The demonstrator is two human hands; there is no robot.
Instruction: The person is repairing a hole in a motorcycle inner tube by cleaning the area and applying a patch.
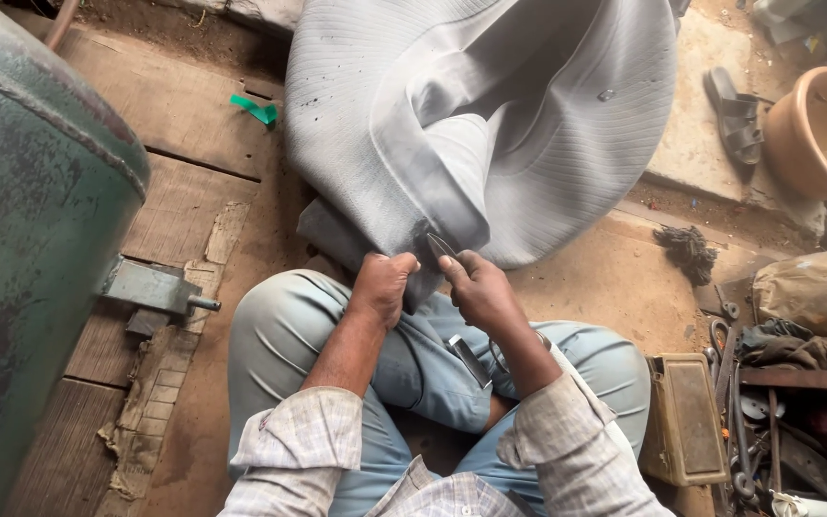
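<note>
Two hands are working the lower edge of a grey rubber inner tube [490,115] draped over the lap: the left hand [382,285] is pinching the fold, the right hand [478,290] is gripping scissors [440,247] against it. By my judgement, trimming is underway; continuing calls for holding the rubber taut.
</note>
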